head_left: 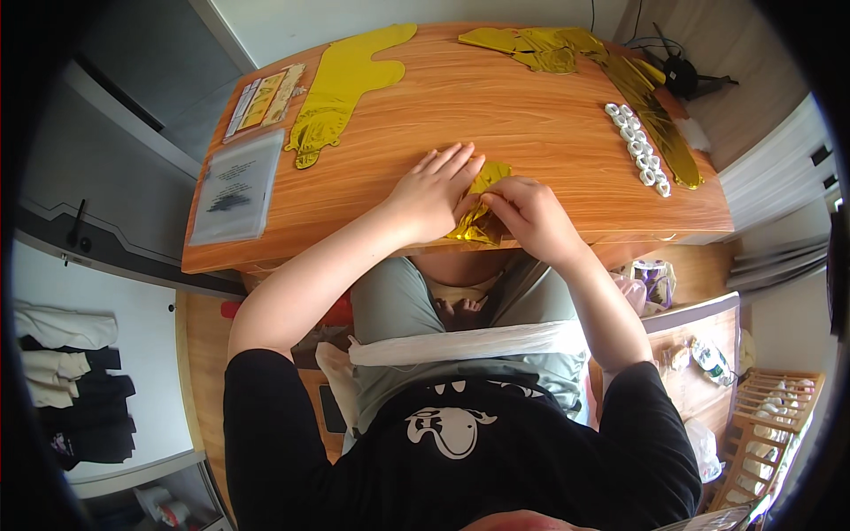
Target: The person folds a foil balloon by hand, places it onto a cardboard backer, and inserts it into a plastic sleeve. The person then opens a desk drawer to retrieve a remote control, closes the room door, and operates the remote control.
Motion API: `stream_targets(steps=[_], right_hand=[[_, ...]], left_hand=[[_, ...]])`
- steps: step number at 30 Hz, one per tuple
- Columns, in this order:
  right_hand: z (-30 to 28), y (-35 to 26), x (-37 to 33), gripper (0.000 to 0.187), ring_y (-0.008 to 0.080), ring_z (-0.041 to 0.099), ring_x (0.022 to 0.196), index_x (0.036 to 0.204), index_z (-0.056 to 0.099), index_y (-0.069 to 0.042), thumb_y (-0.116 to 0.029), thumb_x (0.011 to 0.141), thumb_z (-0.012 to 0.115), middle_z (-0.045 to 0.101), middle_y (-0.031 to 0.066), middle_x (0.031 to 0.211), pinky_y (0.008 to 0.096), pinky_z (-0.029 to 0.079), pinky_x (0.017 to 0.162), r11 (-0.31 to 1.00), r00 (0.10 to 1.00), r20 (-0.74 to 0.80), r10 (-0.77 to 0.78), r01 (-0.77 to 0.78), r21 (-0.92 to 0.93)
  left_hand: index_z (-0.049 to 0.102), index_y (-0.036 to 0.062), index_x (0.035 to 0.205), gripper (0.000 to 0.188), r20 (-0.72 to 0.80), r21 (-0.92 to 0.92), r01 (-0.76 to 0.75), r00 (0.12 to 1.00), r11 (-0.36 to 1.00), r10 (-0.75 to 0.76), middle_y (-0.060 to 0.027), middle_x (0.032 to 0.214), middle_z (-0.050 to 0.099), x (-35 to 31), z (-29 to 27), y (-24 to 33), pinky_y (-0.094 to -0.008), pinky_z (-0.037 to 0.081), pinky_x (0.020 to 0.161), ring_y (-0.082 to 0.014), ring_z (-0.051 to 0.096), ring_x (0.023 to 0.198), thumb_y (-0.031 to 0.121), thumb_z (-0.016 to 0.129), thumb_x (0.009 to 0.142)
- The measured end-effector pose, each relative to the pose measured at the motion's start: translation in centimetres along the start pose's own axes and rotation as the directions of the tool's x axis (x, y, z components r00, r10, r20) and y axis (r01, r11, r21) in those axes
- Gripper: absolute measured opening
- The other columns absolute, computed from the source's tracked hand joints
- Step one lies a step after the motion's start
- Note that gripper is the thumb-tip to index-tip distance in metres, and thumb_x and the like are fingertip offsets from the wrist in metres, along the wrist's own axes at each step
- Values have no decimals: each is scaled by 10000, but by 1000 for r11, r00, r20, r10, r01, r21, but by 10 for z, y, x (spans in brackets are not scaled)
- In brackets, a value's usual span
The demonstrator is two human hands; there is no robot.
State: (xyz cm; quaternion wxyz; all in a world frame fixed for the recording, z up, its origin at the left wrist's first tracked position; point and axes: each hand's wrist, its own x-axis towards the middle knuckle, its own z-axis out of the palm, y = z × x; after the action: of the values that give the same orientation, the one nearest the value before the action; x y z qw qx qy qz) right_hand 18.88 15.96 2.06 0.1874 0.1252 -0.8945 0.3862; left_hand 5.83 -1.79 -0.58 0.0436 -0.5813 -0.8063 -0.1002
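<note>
A small crumpled piece of shiny gold foil (478, 230), which looks like a folded foil balloon, lies at the table's near edge between my hands. My left hand (432, 196) rests flat on the table to its left, fingers stretched out, with the thumb reaching to the foil. With thumb and forefinger my right hand (529, 217) pinches the foil from the right. Part of the foil is hidden under the fingers. Farther off to the left, a flat gold foil balloon (341, 84) is spread out.
More gold foil balloons (553, 49) lie at the far right. Beside them are rows of small white rolls (637, 146) and a black device with cables (680, 75). A clear plastic sleeve (237, 186) and printed cards (263, 102) lie along the left of the wooden table (460, 97).
</note>
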Motion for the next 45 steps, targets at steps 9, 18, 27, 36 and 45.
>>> stream_targets(steps=[9, 18, 27, 36, 45], right_hand=[[6, 12, 26, 217, 297, 637, 698, 1018, 688, 11, -200, 987, 645, 673, 190, 805, 371, 508, 689, 968, 968, 72, 242, -246, 46], [11, 12, 28, 224, 349, 679, 788, 1082, 693, -8, -206, 988, 644, 699, 210, 879, 383, 528, 747, 968, 968, 40, 248, -246, -53], [17, 10, 34, 231, 417, 675, 844, 1023, 689, -7, -225, 976, 630, 698, 236, 896, 445, 536, 747, 961, 963, 18, 269, -267, -70], [23, 12, 36, 190, 373, 670, 736, 998, 660, 25, -162, 967, 653, 681, 227, 820, 394, 525, 690, 960, 965, -39, 258, -261, -103], [27, 16, 34, 179, 378, 672, 726, 991, 648, 23, -152, 956, 654, 680, 226, 809, 401, 528, 675, 959, 965, -44, 260, -263, -109]], left_hand=[[243, 43, 1606, 571, 92, -331, 166, 985, 929, -143, -198, 1685, 170, -7, -10, -22, -454, 158, 1267, -313, 135, 1573, 261, 351, 1090], [157, 78, 1631, 909, 269, -376, 10, 958, 926, 99, -169, 1705, 89, -31, -47, -62, -470, 69, 1281, -286, 64, 1583, 359, 679, 942], [130, 97, 1640, 1036, 371, -309, 5, 922, 951, 115, -160, 1713, 44, -35, -48, -70, -485, 29, 1280, -290, 12, 1587, 361, 759, 860], [132, 99, 1641, 1062, 351, -305, -3, 929, 952, 115, -179, 1709, 46, -37, -45, -71, -476, 38, 1282, -307, 23, 1586, 341, 761, 820], [166, 100, 1638, 976, 100, -414, -47, 990, 909, 97, -166, 1709, 80, -49, -47, -51, -497, 42, 1280, -299, 60, 1585, 185, 723, 840]])
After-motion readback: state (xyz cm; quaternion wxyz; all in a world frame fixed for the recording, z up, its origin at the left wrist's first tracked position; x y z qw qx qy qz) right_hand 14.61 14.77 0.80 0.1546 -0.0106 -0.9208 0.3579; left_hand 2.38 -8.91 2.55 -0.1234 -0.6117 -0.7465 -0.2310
